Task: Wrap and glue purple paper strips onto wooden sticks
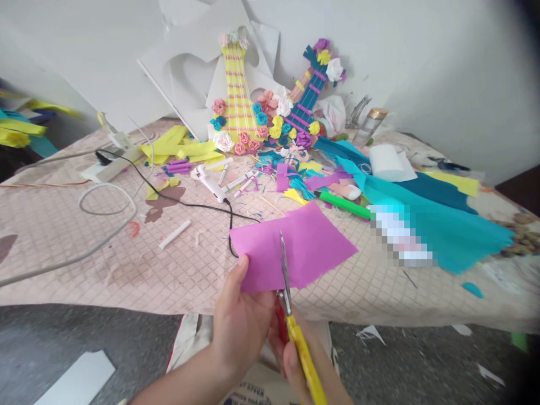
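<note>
A sheet of purple paper (320,247) is held up over the table's front edge. My left hand (242,320) grips its lower left part, thumb on top and fingers underneath. Scissors with yellow and red handles (304,360) are in my right hand (310,357), their blades pointing away from me. One blade lies over the purple sheet near its middle; the other blade is mostly hidden beneath the paper. My right fingers are wrapped round the handles, partly covered by them.
Flower-trimmed yellow (237,84) and blue (310,95) guitar shapes lean at the back. A white glue gun (208,183) with a black cord, a power strip (112,163), a green marker (343,205), a white roll (386,163), teal paper (442,225) and scraps lie on the patterned cloth.
</note>
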Motion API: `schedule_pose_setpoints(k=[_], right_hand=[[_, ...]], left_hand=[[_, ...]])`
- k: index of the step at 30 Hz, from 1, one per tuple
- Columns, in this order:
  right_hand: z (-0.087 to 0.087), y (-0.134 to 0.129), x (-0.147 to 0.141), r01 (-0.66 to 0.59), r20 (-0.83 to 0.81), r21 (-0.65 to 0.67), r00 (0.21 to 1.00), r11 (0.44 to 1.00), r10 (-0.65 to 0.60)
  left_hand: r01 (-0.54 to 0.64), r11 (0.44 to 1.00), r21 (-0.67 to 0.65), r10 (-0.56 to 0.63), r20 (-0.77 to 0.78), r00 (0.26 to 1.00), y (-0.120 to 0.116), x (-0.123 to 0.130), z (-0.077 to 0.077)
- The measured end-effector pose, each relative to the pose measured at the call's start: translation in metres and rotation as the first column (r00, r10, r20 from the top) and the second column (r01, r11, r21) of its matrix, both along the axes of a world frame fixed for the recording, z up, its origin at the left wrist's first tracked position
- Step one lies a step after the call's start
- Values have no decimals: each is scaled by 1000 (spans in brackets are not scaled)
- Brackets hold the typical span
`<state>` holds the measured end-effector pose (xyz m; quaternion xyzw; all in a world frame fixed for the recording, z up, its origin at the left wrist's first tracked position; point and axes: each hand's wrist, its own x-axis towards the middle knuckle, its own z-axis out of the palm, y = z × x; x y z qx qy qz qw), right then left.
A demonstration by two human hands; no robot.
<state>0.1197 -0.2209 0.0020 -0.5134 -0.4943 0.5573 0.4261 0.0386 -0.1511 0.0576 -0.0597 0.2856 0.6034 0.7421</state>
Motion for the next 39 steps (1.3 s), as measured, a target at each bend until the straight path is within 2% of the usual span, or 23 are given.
schedule_pose_setpoints(k=[5, 11, 22, 26, 34, 39], right_hand=[[1, 0, -1, -19, -42, -36, 999, 999, 17], [0, 1, -1, -31, -74, -60, 997, 998, 26], [3, 3, 0, -63, -134, -93, 990, 994, 51], [1, 2, 1, -52, -71, -75, 996, 996, 46], [0, 0, 1, -33, -2, -126, 999, 992, 33], [0, 0, 1, -35, -33, -148, 999, 988, 30]], left_hand=[[-20, 998, 53, 21, -11, 1000, 0, 0, -3], [8, 995, 104, -3, -46, 999, -3, 1, -7], [16, 999, 30, -14, -63, 998, 2, 1, -4], [33, 999, 18, -32, -48, 998, 1, -1, -6], [40, 999, -18, -42, -68, 997, 2, -2, -4], [44, 999, 30, -42, -81, 996, 2, -3, -8]])
